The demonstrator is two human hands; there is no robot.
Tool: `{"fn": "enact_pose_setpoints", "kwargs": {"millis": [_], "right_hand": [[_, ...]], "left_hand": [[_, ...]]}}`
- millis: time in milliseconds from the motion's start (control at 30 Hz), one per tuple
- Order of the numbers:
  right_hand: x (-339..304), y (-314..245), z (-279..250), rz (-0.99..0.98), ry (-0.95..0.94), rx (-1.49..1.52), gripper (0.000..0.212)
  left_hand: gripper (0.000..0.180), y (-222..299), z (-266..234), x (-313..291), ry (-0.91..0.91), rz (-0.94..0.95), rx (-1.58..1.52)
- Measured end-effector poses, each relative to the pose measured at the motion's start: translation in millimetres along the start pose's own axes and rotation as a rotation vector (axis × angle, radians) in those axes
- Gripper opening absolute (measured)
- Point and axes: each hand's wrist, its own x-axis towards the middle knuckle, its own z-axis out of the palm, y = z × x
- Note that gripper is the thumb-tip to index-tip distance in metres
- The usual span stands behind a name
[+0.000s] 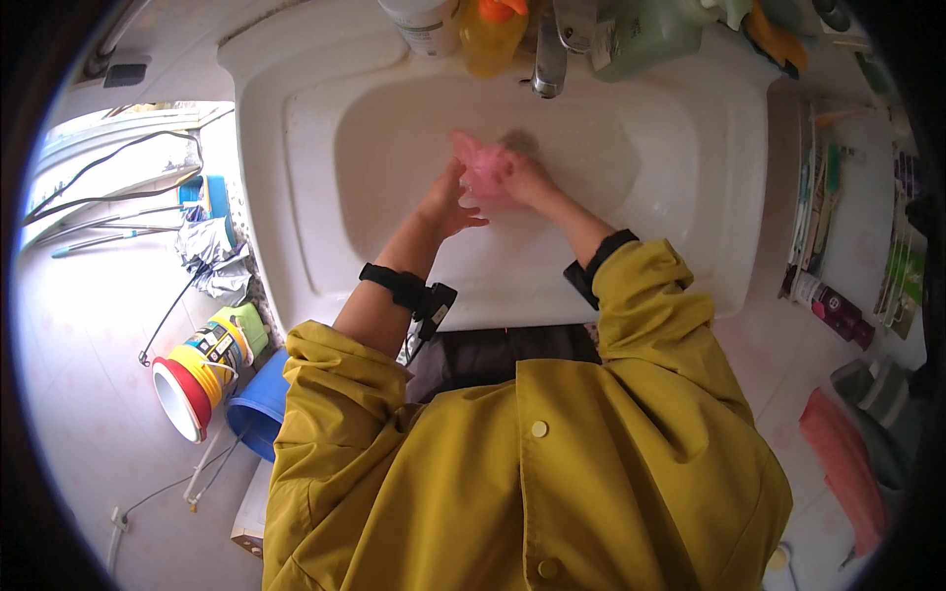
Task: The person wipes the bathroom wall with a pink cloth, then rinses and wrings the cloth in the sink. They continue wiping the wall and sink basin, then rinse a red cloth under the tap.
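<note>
Over the basin of a white sink, both my hands are on a pink, soft-looking thing with a pointed flap at its upper left. It could be a cloth; its exact kind cannot be made out. My left hand grips it from the lower left, thumb up against it and fingers curving beneath. From the right, the bent fingers of my right hand press into it. Beyond them, the metal faucet points down into the basin. A dark round spot, likely the drain, shows just behind my right hand.
Along the sink's back edge stand a white tub, a yellow-orange bottle and a large pale green bottle. Left on the floor are a yellow-and-red bucket and a blue bucket. A purple bottle lies at right.
</note>
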Motion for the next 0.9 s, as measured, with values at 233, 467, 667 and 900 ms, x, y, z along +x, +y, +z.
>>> {"fn": "enact_pose_setpoints", "kwargs": {"millis": [233, 467, 667, 900], "right_hand": [[-49.1, -93.9, 21.3, -0.504, 0.047, 0.107, 0.012], [-16.5, -52.8, 12.0, -0.440, 0.216, -0.309, 0.014], [9.9, 16.6, -19.8, 0.099, 0.270, -0.536, 0.023], [16.0, 52.1, -15.5, 0.134, 0.215, -0.512, 0.033]], "left_hand": [[0.034, -2.9, -53.8, 49.0, -0.457, 0.794, 0.512], [0.016, -5.2, 16.4, 15.1, -0.152, 0.112, -0.387], [0.034, -9.5, 23.7, -0.7, -0.149, 0.166, -0.226], [0.068, -4.9, 5.5, -4.5, 0.129, 0.191, 0.039]]}}
